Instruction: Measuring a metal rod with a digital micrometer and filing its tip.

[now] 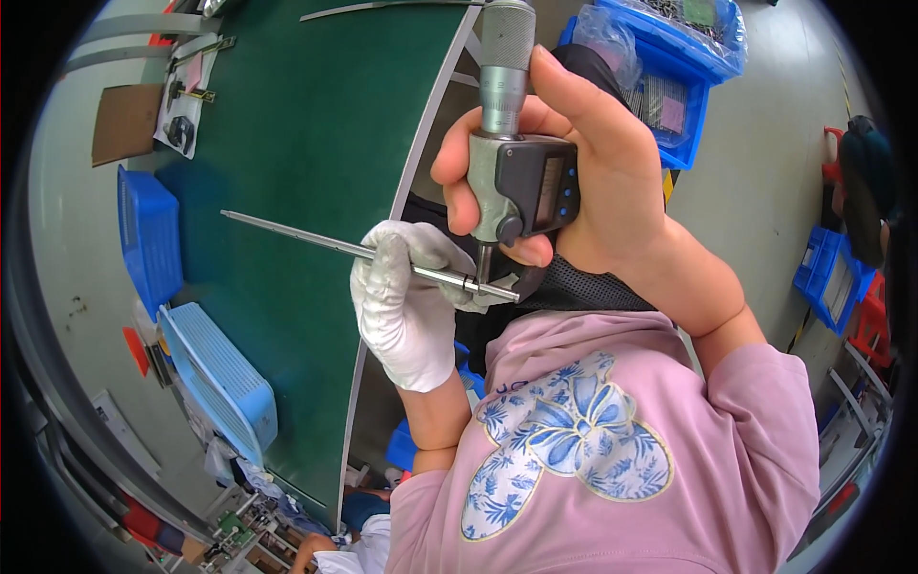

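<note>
Gloved left hand [406, 306] grips a thin metal rod [368, 252] — its tip in the micrometer [516, 182] clasped by the right hand [593, 182].

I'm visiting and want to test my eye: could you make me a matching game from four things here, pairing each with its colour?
Things:
1. glove
2. rod
3. mat
4. tray

Colours:
a. green
b. light blue
c. white
d. silver

Pairs: 1-c, 2-d, 3-a, 4-b
</note>
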